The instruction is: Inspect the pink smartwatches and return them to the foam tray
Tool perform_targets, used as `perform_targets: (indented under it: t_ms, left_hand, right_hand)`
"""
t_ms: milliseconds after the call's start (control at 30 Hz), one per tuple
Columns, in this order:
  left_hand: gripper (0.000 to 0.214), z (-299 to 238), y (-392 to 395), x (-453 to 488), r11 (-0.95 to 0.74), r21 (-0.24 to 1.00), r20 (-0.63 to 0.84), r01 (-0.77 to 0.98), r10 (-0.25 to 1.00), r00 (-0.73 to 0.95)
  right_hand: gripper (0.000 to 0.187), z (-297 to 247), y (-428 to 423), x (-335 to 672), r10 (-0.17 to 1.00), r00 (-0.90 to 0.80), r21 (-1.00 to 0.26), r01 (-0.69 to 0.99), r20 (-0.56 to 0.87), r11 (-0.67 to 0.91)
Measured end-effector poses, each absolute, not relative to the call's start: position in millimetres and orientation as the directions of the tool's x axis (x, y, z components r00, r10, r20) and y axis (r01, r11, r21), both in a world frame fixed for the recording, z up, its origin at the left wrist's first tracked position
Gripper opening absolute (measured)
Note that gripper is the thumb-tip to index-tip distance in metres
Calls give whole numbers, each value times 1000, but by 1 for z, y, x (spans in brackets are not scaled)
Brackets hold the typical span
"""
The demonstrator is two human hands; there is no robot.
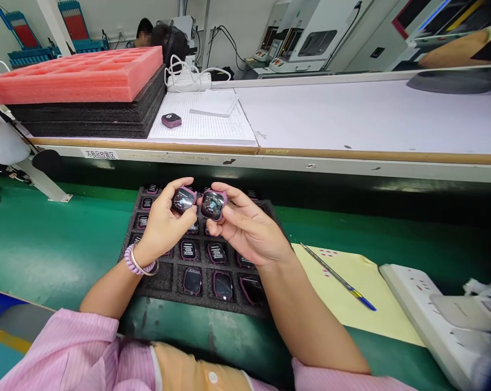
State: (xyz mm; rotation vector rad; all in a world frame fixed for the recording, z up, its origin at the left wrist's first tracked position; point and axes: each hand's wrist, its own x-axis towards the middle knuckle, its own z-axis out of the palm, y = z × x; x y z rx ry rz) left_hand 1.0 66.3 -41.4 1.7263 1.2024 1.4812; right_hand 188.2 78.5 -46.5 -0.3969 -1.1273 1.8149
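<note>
My left hand [166,217] grips a purple-framed smartwatch body [184,200] by its edges, thumb at the lower right. Close beside it, my right hand [245,222] pinches a second smartwatch body [213,205] between thumb and fingers. Both screens are lit and face me. Below the hands lies a black foam tray [159,279] whose pockets hold several similar watch bodies. Some of those screens show white text, while the front-row ones, such as one watch body [222,285], look dark. My hands and forearms cover part of the tray.
Right of the tray are yellow paper [343,282], a pen [339,277] and a white power strip [425,304]. On the raised shelf [331,119] sit pink foam [74,76] over black foam, lined paper [205,127] and another watch body [171,120]. A person [144,32] is in the background.
</note>
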Motion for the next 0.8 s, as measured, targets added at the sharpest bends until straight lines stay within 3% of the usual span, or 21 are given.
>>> perform_targets:
  t_ms: [800]
  left_hand:
    - [47,-37,62,5,-398,898,415,185,908,-61]
  right_hand:
    - [51,-46,76,184,845,-500,-843,-525,193,-118]
